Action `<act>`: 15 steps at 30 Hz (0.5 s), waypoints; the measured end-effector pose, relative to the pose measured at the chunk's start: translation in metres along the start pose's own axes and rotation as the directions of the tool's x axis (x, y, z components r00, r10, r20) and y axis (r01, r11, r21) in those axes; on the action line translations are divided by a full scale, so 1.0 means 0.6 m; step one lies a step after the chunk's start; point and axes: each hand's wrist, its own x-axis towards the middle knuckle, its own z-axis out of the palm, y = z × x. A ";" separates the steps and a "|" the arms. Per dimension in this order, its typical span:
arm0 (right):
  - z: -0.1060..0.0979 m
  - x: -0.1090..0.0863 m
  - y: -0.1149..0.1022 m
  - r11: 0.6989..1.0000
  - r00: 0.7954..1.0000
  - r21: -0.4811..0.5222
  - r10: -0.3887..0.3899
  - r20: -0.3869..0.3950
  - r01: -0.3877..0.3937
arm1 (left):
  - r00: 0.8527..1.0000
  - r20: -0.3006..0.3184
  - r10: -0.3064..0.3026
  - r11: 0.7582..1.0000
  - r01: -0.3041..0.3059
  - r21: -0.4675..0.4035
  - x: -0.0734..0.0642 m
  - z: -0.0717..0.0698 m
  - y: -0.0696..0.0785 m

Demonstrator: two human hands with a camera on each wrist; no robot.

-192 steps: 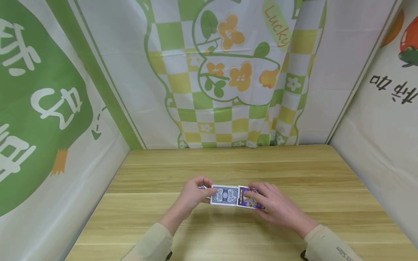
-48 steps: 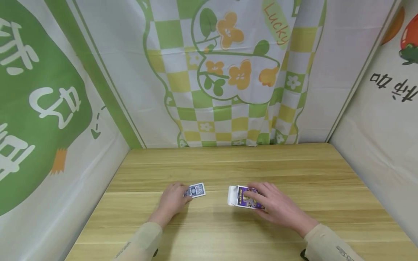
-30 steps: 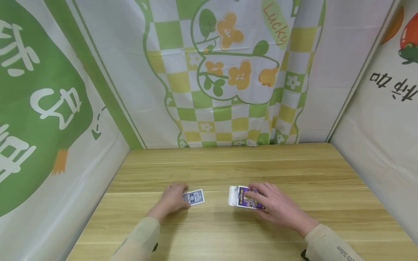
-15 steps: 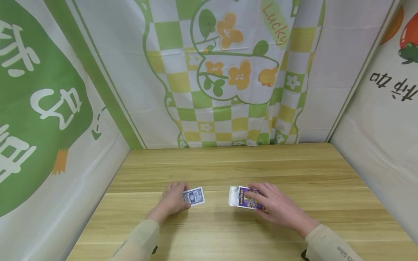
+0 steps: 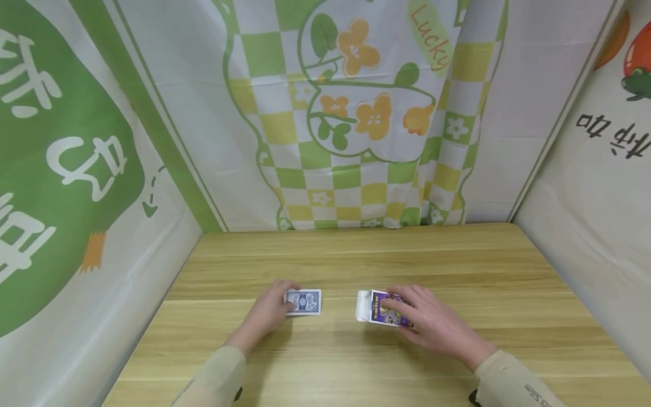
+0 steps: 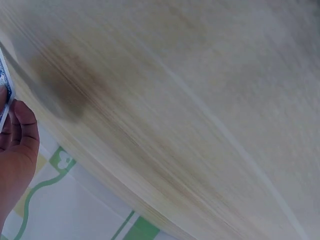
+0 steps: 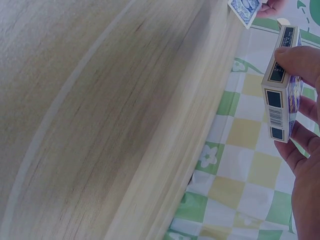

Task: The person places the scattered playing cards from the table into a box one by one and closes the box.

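Note:
A blue-backed deck of playing cards [image 5: 307, 302] is pinched between thumb and fingers of my left hand [image 5: 270, 307], its backs facing up. In the left wrist view only an edge of the cards [image 6: 5, 85] shows, with curled fingers at it. To the right, my right hand [image 5: 429, 319] grips a purple card box [image 5: 383, 308] by its sides. The white flap [image 5: 363, 306] stands out from the box's left end, toward the cards. Seen in the right wrist view, the box [image 7: 280, 85] shows a barcode on its end, the thumb lying along one narrow side. A gap separates cards and box.
The light wooden table [image 5: 325, 362] lies under both hands. Behind its far edge hangs a green and yellow checked cloth [image 5: 366, 186]. Printed fabric walls [image 5: 168, 141] close in the left and right sides.
The left hand has drawn the cards out of the box and away to the left, then tilted and levelled them. The right hand keeps its hold on the box, almost unmoved.

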 end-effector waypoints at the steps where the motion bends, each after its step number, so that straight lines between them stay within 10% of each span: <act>1: 0.000 0.000 0.000 1.000 1.000 0.000 0.001 0.000 -0.001 | 1.000 0.000 -0.004 1.000 0.004 -0.016 0.000 -0.002 0.000; 10: 0.002 0.000 0.000 1.000 1.000 -0.002 0.009 0.000 -0.009 | 0.997 -0.010 -0.080 0.978 0.077 -0.192 0.003 -0.021 0.016; 15: 0.002 0.001 -0.001 1.000 1.000 0.002 0.012 -0.003 -0.012 | 0.986 -0.031 -0.164 0.913 0.139 -0.384 0.009 -0.027 0.028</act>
